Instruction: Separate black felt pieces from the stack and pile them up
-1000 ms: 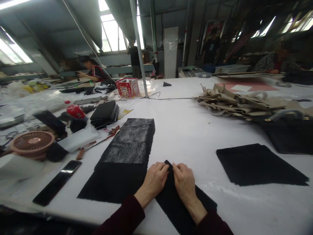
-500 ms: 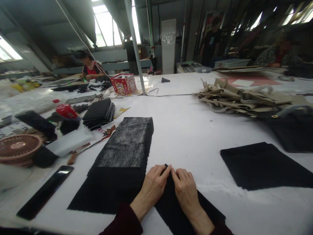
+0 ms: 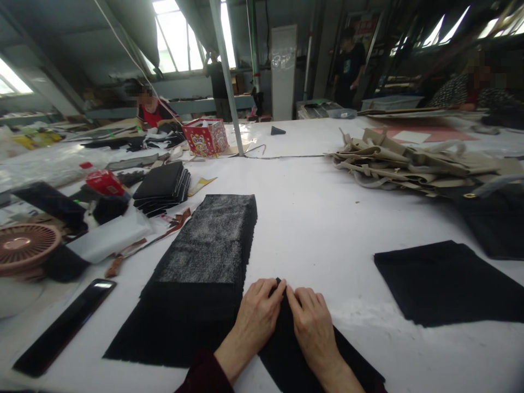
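Note:
A black fabric piece [image 3: 282,349] lies on the white table in front of me, narrowing to a folded tip at its far end. My left hand [image 3: 258,308] pinches that tip from the left, thumb and fingers closed on the cloth. From the right, my right hand [image 3: 313,322] presses its curled fingers on the same tip, its index fingertip close to the left hand's. Just left of my hands rests a tall stack of black fabric pieces [image 3: 176,322], with a speckled grey panel [image 3: 204,245] over its far part.
Folded black cloth [image 3: 446,281] lies at right, before a heap of beige pieces [image 3: 409,164]. On the left are a phone-like black slab [image 3: 65,327], a fan [image 3: 24,245], black squares [image 3: 159,185] and a red box [image 3: 204,137]. A pole [image 3: 227,76] rises mid-table. Other people work beyond.
My hands stay at the tip of the black fabric, with hardly any movement of the fingers. The view has shifted slightly.

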A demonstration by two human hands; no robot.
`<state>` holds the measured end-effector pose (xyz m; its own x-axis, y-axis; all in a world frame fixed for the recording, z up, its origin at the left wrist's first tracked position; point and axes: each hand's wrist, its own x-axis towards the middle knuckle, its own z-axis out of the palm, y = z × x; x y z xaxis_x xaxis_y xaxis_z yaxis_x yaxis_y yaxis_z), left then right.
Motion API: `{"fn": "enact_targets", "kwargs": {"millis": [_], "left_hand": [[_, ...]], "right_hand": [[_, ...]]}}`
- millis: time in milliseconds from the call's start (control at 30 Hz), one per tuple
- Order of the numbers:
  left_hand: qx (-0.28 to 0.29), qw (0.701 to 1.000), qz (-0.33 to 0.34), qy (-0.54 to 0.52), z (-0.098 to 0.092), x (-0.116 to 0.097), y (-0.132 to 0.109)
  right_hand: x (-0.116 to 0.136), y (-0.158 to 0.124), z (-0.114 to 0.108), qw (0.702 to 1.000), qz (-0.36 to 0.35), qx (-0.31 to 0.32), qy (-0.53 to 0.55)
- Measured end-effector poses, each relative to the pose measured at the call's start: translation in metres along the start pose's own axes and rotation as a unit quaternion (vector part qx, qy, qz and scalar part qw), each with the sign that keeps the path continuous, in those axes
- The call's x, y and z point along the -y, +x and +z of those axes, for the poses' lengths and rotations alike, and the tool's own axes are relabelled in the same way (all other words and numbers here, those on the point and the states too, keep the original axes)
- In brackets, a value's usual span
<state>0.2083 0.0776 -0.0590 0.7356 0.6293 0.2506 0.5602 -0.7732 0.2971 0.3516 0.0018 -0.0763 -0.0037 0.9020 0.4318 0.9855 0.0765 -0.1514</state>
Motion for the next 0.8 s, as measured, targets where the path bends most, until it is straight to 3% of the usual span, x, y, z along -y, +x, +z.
{"fn": "enact_targets", "kwargs": {"millis": [800], "left_hand": [[-0.008,1.0,-0.012,0.007,0.0012,-0.0011,-0.0018]], "right_hand": [[-0.0008,0.0,0.0029,0.999,-0.021,-0.033,-0.009]]}}
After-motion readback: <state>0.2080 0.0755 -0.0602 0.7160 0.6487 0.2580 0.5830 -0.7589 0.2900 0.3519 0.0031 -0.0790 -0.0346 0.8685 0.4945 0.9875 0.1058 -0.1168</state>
